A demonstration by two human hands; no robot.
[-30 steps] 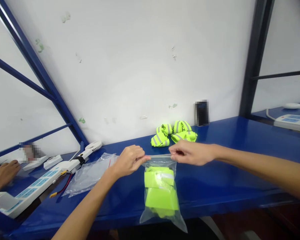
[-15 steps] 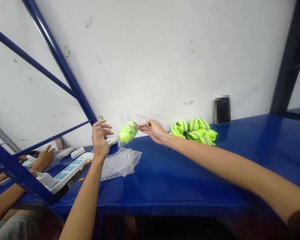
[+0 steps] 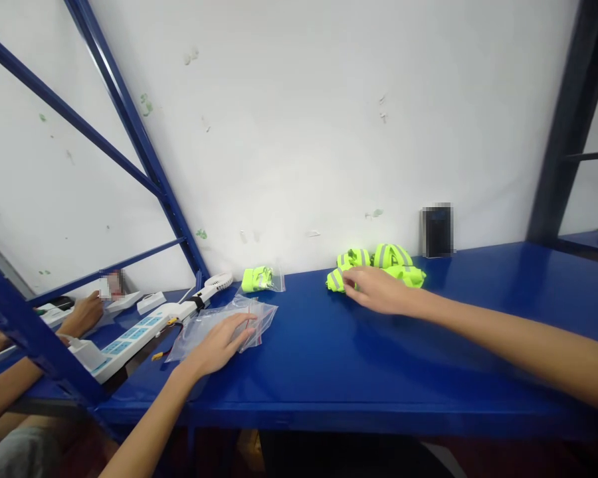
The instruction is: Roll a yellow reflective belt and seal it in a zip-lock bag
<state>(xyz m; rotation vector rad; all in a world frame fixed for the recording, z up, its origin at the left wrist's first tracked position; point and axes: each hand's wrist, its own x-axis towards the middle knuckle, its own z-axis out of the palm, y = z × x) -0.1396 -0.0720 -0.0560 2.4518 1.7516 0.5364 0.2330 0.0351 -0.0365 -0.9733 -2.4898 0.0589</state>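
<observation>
My left hand (image 3: 219, 345) lies flat, fingers stretched out, on a pile of clear zip bags (image 3: 226, 323) on the blue bench (image 3: 359, 358). My right hand (image 3: 376, 292) reaches over the bench, fingers apart, touching the front of a heap of neon-yellow reflective bands (image 3: 379, 264) by the wall. A filled clear bag with yellow bands in it (image 3: 262, 279) lies against the wall, apart from both hands.
A white power strip (image 3: 129, 338) and a small white handheld fan (image 3: 212, 287) lie left of the bags. A dark object (image 3: 437, 231) stands against the wall. Another person's hands (image 3: 82, 313) are at work on the far left behind a blue frame strut (image 3: 34, 338).
The filled bag has left my right hand and now lies by the wall. My left hand dropped onto the empty bags; my right hand swung right to the loose bands.
</observation>
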